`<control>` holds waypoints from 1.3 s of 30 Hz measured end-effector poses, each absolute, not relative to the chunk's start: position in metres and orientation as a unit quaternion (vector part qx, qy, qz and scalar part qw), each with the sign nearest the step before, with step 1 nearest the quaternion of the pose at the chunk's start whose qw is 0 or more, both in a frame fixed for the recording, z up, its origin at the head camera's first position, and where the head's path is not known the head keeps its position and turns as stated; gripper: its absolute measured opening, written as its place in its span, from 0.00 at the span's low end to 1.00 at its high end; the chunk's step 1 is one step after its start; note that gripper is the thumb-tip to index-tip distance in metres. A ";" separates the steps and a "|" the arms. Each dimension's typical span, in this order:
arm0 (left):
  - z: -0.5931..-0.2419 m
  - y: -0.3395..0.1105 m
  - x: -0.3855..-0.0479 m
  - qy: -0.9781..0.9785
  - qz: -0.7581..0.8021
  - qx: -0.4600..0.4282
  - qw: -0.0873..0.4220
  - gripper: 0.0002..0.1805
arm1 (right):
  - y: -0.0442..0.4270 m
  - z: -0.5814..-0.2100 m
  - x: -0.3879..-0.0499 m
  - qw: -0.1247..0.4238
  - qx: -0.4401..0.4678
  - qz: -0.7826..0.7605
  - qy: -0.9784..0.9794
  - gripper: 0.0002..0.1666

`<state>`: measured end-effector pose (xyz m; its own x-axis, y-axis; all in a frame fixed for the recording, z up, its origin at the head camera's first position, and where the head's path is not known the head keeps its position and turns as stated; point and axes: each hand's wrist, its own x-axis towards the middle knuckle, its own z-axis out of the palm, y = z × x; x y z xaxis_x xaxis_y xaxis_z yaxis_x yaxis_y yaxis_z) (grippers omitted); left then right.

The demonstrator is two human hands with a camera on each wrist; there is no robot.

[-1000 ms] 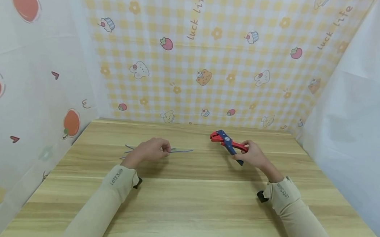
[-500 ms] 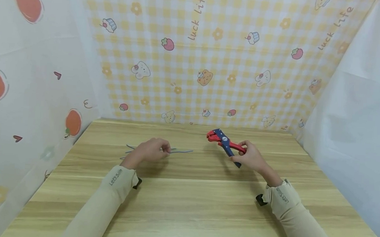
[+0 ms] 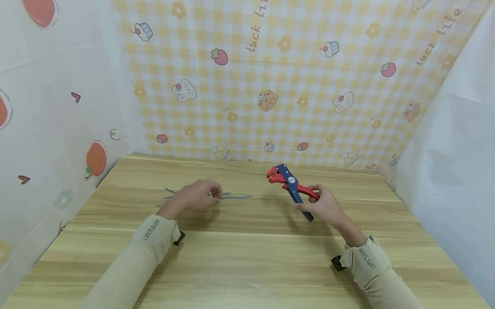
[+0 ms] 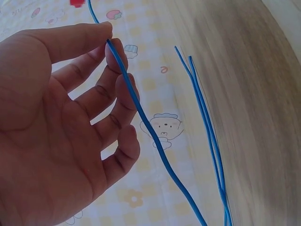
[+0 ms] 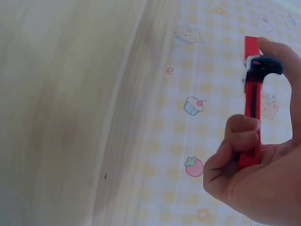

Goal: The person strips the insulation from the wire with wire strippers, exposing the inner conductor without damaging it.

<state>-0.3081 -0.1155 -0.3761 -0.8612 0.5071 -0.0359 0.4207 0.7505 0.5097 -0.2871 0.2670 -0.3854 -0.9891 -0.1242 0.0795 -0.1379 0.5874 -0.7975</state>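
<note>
Head view, backdrop: cloth, yellow-and-white checks, printed cupcakes and strawberries.
Table: flat, pale, streaked wood grain.
Sleeves: cream fabric, softly creased.
Right hand: fingers curled round the handles of the pliers.
Left hand: thumb and fingertip pinching one wire.
Pliers: angular, red and dark blue, over the table's right half.
Wire: thin, smooth, blue, gently bent; loose wires lie nearby.

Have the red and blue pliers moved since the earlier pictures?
Yes: against the printed backdrop in the head view, the pliers have shifted left, toward the left hand.
</note>
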 end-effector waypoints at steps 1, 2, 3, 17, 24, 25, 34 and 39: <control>-0.376 -0.115 -0.308 0.932 0.251 0.248 0.087 0.04 | 0.266 -0.385 -0.286 0.011 0.071 0.447 -0.891 0.40; -0.376 -0.115 -0.308 0.931 0.252 0.247 0.087 0.04 | 0.266 -0.386 -0.286 0.014 0.067 0.446 -0.892 0.41; -0.376 -0.115 -0.308 0.932 0.253 0.246 0.087 0.05 | 0.265 -0.386 -0.286 0.016 0.064 0.444 -0.894 0.42; -0.380 -0.116 -0.308 0.932 0.254 0.244 0.087 0.04 | 0.268 -0.386 -0.284 -0.072 0.048 0.686 -0.723 0.15; -0.383 -0.117 -0.308 0.930 0.259 0.248 0.086 0.05 | 0.274 -0.389 -0.286 -0.200 0.117 0.845 -0.482 0.19; -0.383 -0.116 -0.308 0.929 0.261 0.250 0.087 0.05 | 0.276 -0.390 -0.286 -0.212 0.132 0.853 -0.458 0.20; -0.379 -0.116 -0.306 0.929 0.262 0.248 0.086 0.06 | 0.277 -0.384 -0.285 -0.229 0.162 0.826 -0.489 0.15; -0.380 -0.115 -0.308 0.928 0.260 0.252 0.087 0.06 | 0.268 -0.387 -0.285 -0.230 0.107 0.803 -0.540 0.06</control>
